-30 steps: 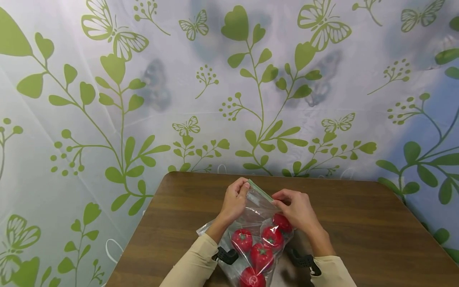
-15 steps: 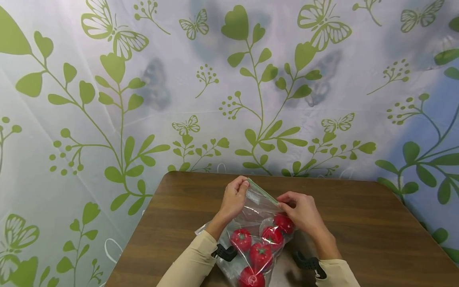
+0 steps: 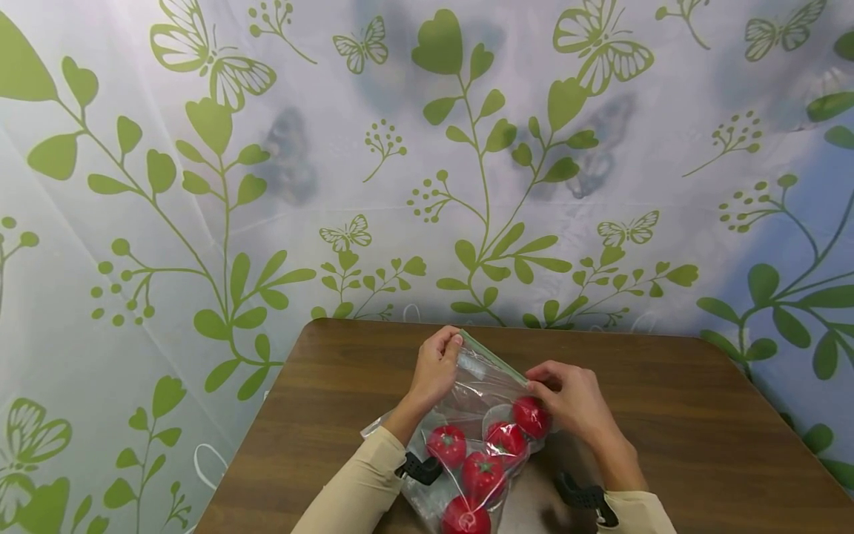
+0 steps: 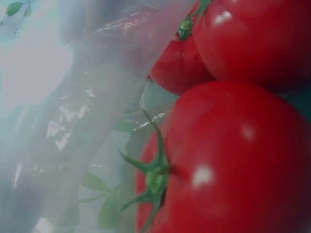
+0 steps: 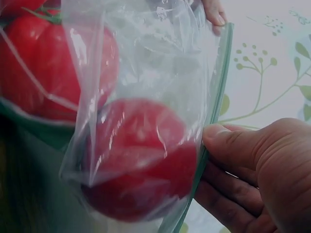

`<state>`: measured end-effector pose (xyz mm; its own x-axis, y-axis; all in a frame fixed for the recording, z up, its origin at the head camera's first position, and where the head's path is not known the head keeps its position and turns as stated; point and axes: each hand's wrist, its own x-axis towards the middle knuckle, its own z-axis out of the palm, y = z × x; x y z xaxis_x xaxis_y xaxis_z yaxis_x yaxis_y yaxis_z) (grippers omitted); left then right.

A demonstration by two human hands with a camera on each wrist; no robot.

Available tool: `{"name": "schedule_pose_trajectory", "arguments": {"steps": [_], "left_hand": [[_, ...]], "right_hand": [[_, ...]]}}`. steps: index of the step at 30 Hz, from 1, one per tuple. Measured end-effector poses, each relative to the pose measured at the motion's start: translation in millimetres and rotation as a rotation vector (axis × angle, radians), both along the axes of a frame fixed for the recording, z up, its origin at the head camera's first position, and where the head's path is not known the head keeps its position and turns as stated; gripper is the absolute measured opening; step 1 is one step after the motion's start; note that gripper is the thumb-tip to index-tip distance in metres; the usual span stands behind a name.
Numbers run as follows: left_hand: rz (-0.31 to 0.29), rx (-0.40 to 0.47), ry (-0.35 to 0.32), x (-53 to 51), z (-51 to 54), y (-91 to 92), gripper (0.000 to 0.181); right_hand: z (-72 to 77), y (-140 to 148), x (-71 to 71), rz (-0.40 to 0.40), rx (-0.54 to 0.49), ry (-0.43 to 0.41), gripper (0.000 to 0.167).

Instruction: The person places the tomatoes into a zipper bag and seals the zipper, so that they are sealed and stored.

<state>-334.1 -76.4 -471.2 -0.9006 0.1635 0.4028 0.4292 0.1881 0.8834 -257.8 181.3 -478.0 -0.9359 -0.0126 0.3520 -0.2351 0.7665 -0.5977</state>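
Note:
A clear zip bag [image 3: 467, 400] with a green zip strip [image 3: 492, 354] lies tilted across the table, several red tomatoes [image 3: 483, 475] showing through its plastic. At the upper left end of the strip, my left hand [image 3: 434, 371] pinches the bag's corner. Thumb and fingers of my right hand [image 3: 575, 400] pinch the strip near its lower right end. In the right wrist view, one tomato [image 5: 141, 160] sits close beside the strip, behind creased plastic. The left wrist view is filled by a large tomato [image 4: 233, 160] with a green stem.
The brown wooden table [image 3: 687, 423] extends to both sides of the bag. Behind it hangs a pale curtain [image 3: 373, 163] printed with green leaves and butterflies. A black wrist mount [image 3: 420, 469] on the left arm overlaps the bag.
My right hand has slid right and slightly down along the green strip, more of which now shows between the hands. My left hand has hardly moved. The top right tomato has shifted slightly right.

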Motion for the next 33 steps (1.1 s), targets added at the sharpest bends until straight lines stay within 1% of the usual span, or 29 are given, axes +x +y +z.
{"name": "schedule_pose_trajectory", "arguments": {"steps": [4,8,15,23,27,33], "left_hand": [[0.016,0.011,-0.005,-0.3,1.1,-0.8,0.021],[0.04,0.025,-0.003,-1.1,1.4,-3.5,0.021],[0.06,0.027,-0.038,-3.7,2.6,-7.3,0.02],[0.081,0.052,-0.049,-5.1,3.2,-9.6,0.02],[0.088,0.044,-0.055,-6.3,2.7,-8.5,0.02],[0.095,0.021,-0.066,-7.2,0.6,-6.2,0.021]], "right_hand": [[-2.7,7,4.3,-0.015,0.016,0.001,0.014],[-5.8,16,12.8,-0.034,0.037,0.001,0.012],[-10.0,29,26.3,-0.065,0.067,-0.048,0.012],[-15.5,41,42.4,-0.097,0.069,-0.086,0.012],[-14.5,45,46.4,-0.099,0.068,-0.112,0.013],[-12.8,49,54.9,-0.109,0.088,-0.086,0.012]]}}
